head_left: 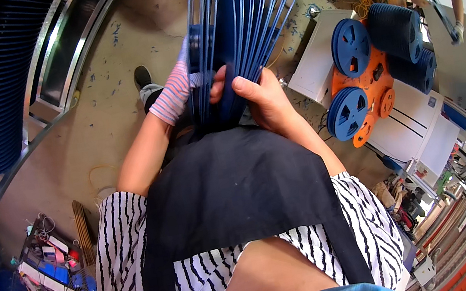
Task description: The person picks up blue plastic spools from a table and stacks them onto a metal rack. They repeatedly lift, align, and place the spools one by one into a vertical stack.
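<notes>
With both hands grasping the fanned stack of blue reels [239, 29], the gloved left hand [175, 90] should steady it while the bare right hand [258, 95] separates one reel slowly.

Blue reels [239, 29], striped glove [171, 94], orange machine plate [368, 96].

Bright daylight, sharp centre, fisheye bending, black vignetted rim

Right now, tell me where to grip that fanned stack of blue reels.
Probably at the bottom edges of the blue reels, from both sides. The flat discs splay apart at the top and bunch only below, where the left hand and right hand clamp them.
</notes>
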Motion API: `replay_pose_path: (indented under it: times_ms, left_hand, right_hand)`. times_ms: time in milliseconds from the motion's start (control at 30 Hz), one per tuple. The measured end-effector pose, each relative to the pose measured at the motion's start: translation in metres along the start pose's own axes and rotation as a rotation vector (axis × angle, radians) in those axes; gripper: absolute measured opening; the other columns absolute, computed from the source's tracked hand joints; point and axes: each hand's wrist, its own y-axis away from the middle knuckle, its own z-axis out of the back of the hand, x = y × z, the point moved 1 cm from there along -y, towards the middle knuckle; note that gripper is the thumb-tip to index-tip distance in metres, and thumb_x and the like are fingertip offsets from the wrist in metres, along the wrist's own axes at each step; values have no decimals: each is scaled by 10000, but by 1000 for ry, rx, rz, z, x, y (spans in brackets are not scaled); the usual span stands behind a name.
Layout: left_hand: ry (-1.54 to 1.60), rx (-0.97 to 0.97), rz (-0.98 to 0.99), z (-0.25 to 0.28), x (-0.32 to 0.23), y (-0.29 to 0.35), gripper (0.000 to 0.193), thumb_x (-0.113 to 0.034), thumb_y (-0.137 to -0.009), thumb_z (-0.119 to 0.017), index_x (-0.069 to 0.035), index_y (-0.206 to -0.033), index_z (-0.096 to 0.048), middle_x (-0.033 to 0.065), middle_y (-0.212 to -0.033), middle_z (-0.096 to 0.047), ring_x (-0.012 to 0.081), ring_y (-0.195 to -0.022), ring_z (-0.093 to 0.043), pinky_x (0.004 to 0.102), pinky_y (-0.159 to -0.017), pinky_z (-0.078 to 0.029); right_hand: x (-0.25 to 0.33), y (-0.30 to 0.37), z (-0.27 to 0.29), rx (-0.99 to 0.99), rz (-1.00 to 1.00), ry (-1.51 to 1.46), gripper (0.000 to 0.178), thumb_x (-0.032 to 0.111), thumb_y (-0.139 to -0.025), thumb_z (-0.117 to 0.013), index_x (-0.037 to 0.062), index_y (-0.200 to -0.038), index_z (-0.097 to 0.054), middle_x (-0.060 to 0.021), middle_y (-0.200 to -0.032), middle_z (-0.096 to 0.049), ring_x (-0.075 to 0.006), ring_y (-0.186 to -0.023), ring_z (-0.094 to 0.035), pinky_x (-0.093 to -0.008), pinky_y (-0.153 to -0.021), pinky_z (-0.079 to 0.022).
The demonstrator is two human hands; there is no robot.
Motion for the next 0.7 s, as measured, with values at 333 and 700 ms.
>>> replay_pose_path:
  times_ms: [333,700]
  left_hand:
    - [357,173,-258,44,-31,46,786,-436,-738,-748,27,-1298,-450,179,-1233,-545,299,-1195,-526,437,-1051,-422]
    - [566,200,-489,47,-31,48,751,-532,-794,-672,-13,-1291,-454,124,-1159,-538,300,-1162,-518,432,-1086,-398]
  right_hand:
    - [-1,-3,89,-275,82,-337,352,306,-949,-571,-16,-1090,-592,-119,-913,-682,-239,-843,-661,-394,-851,-531]
    - [-11,-36,123,-471,156,-546,381,215,-956,-530,-28,-1248,-513,-192,-1269,-573,-318,-1192,-555,-482,-1038,-437]
